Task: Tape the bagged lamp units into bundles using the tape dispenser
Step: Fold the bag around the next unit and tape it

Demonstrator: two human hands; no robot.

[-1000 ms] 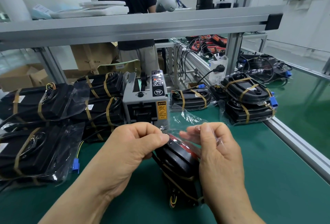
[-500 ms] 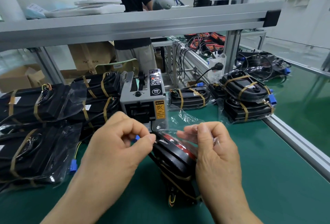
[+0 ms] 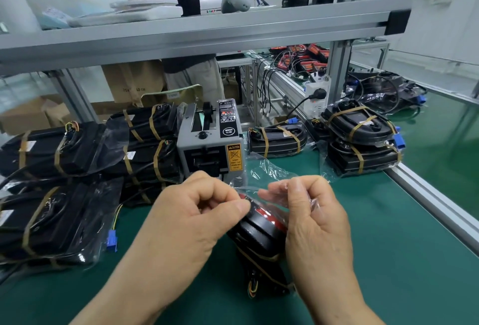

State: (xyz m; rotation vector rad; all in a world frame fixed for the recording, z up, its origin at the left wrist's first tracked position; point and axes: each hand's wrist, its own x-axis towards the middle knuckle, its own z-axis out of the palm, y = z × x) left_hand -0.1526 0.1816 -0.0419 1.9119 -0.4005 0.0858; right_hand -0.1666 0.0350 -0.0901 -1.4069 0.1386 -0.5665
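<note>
My left hand (image 3: 191, 221) and right hand (image 3: 311, 223), fingers curled, each pinch the loose mouth of the bag (image 3: 269, 172) over the lamp (image 3: 259, 231), which lies between them at 6 o'clock from the dispenser (image 3: 211, 140). I judge the fold should go flat and tight before taping. Bundles (image 3: 64, 221) crowd 9 o'clock, the rail (image 3: 435, 205) bounds 3 o'clock, and open mat (image 3: 388, 247) lies toward 4.

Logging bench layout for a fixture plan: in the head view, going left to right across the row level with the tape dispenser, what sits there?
Large taped bundle → stacked bundles → tape dispenser → single taped bundle → two-high bundle stack → aluminium rail.
</note>
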